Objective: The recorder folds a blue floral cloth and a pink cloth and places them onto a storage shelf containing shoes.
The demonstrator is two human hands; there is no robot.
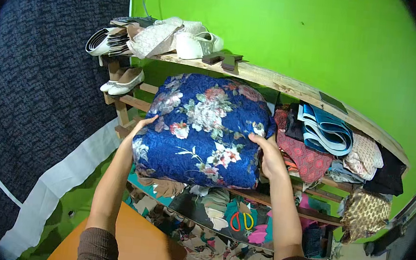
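The floral bundle (pixel 199 139) is glossy, crinkled cloth; the shelf (pixel 282 83) is bare wood (rough-looking); the wall (pixel 288 27) looks smooth.

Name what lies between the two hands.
The head view shows a blue floral fabric bundle between the left hand and the right hand.

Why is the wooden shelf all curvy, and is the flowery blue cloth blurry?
In the head view, the top wooden shelf looks bowed, likely from the fisheye lens; in the head view, the blue floral fabric looks clear, its flowers easy to see; in the head view, the corners go black.
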